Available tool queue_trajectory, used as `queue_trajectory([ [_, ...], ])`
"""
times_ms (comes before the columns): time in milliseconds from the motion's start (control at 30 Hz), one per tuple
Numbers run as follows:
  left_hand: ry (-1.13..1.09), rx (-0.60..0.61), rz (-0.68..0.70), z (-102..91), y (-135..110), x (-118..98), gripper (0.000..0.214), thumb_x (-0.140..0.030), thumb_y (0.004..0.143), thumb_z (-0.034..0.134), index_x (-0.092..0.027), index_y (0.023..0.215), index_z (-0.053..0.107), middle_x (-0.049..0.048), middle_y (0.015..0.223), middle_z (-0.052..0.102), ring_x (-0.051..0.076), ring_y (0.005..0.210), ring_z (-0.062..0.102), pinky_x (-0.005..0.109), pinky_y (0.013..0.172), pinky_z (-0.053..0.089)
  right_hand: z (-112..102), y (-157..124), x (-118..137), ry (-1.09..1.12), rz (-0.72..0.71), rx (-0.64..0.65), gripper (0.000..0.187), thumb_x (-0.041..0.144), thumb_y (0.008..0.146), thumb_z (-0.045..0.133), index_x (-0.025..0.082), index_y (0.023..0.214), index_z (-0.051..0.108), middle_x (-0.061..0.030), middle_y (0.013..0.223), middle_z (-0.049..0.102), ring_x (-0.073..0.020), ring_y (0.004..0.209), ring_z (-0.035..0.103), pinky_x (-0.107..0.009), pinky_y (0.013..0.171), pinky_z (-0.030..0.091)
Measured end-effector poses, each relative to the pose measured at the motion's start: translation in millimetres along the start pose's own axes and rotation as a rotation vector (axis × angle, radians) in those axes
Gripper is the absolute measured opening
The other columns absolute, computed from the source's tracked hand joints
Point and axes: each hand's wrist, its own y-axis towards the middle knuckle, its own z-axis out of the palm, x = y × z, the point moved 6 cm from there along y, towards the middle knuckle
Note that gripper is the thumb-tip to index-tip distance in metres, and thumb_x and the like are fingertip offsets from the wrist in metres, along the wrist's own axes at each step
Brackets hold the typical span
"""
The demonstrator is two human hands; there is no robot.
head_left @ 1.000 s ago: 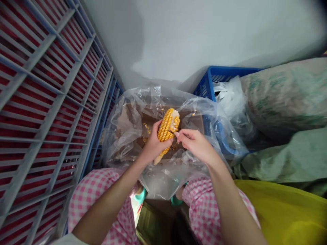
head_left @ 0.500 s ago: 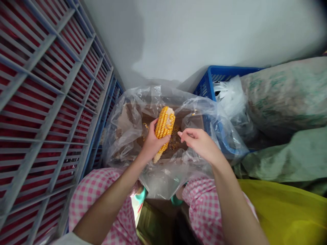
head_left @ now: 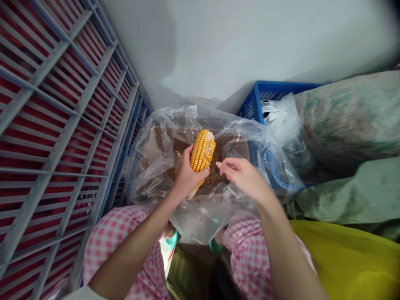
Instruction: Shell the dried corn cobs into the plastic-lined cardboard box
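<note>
My left hand (head_left: 188,171) is wrapped round an ear of corn (head_left: 199,152), tilted with its upper end to the right. Yellow kernels cover most of the ear; a strip of pale bare cob shows along its right side and top. Just right of the ear, my right hand (head_left: 239,173) is closed in a pinch and apart from it. Whether anything sits between those fingertips I cannot make out. Below both hands, a cardboard box (head_left: 162,183) lined with a clear plastic bag (head_left: 195,214) has loose corn kernels (head_left: 215,159) on its bottom.
Tall slatted crates (head_left: 70,121) stand close on the left. To the right are a blue crate (head_left: 258,93) with a white plastic bag (head_left: 283,118), a large filled sack (head_left: 353,112) and a yellow bag (head_left: 350,254). A white wall (head_left: 215,50) rises behind the box.
The ear of corn and my left hand have shifted very slightly to the right. My right hand has barely moved and keeps its pinched shape.
</note>
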Motion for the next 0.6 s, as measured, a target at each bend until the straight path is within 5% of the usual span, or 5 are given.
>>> queue_trajectory([
  [267,-0.020,-0.228,-0.097,-10.1,3.5,20.9,0.062,-0.021,0.065,0.063,-0.021,0.121,0.035,0.0077,0.117,0.054,0.020,0.102,0.056,0.035,0.089,0.043,32.7,3.6,3.1,-0.143,0.000,-0.318,0.027,0.033,0.085,0.041,0.020,0.063,0.048,0.0032,0.054,0.044,-0.0116,0.051,0.038,-0.024,0.052,0.022],
  [600,-0.086,-0.313,-0.112,-16.1,3.0,25.0,0.061,-0.023,0.064,0.066,-0.021,0.119,0.038,0.0070,0.114,0.056,0.018,0.096,0.058,0.030,0.085,0.045,59.0,5.5,1.6,0.025,-0.055,-0.438,0.028,0.035,0.089,0.035,0.020,0.068,0.046,0.0032,0.060,0.049,-0.0118,0.055,0.043,-0.023,0.055,0.027],
])
